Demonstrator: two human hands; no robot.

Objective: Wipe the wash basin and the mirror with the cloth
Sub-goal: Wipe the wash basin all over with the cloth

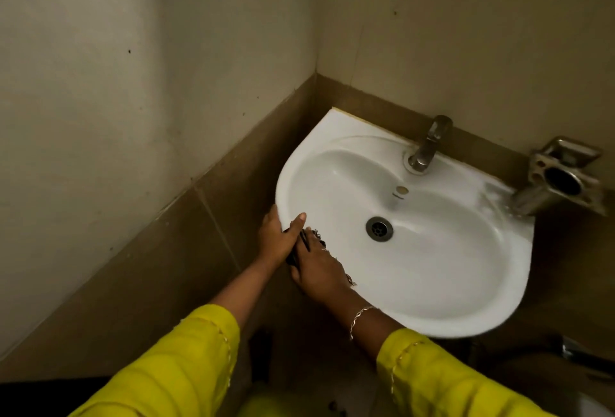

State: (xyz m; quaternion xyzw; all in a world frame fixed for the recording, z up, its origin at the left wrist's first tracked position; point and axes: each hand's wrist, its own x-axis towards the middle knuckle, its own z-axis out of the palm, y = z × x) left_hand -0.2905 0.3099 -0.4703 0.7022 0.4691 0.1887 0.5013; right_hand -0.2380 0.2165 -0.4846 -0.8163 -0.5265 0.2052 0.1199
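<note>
1. Right hand (317, 272): back upward, fingers pressed together and bent over a dark, frayed cloth (303, 241), holding it down on the near-left rim of the basin. Most of the cloth is hidden under this hand; loose threads show at the fingertips and beside the wrist.
2. Left hand (278, 240): just left of the right hand and touching it. The thumb lies over the rim and the fingers curl round the rim's outer edge, gripping it.
3. Thin silver chain bracelet (359, 316): on the right wrist. Yellow fabric sleeves (186, 360) cover both forearms behind the hands.
4. White ceramic wash basin (449, 267): oval bowl reaching right of and beyond both hands, set in a wall corner.
5. Round metal drain (379, 228): in the bowl floor, right of the fingertips and apart from them.
6. Small overflow hole (402, 189): beyond the drain. A printed mark (398, 196) sits just below it, too small to read.
7. Chrome tap (427, 147): upright on the back rim, beyond the overflow hole.
8. Metal wall holder (562, 177) with a round opening: far right of the hands, above the basin's back right corner.
9. Brown wall tiles (166, 267): left of the left hand, below a cream wall (133, 67).
</note>
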